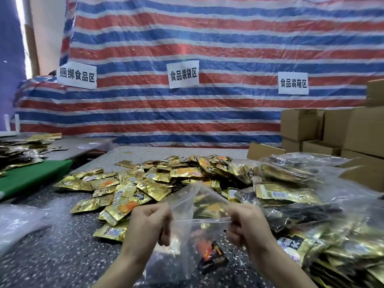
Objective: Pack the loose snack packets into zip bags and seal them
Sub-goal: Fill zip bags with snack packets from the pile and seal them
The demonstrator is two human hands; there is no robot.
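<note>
The clear zip bag (pixel 184 242) hangs upright, mouth open; a dark packet (pixel 212 257) shows through its lower part. Behind the zip bag lies a heap of gold snack packets (pixel 158 179), right of it filled bags (pixel 291 192).

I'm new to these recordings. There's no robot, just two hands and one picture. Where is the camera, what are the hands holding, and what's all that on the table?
There is no machine here: a person works with bare hands. The one picture comes from a camera worn on the head, looking forward and down. The left hand and right hand each pinch one side of the mouth of a clear zip bag, held over a speckled table. Beyond it lies a pile of loose gold packets. To the right are filled bags, with cardboard boxes behind them. A green board lies at the left. A striped tarp with three paper signs hangs at the back. A dark packet shows low through the bag; I cannot tell whether it is inside.
</note>
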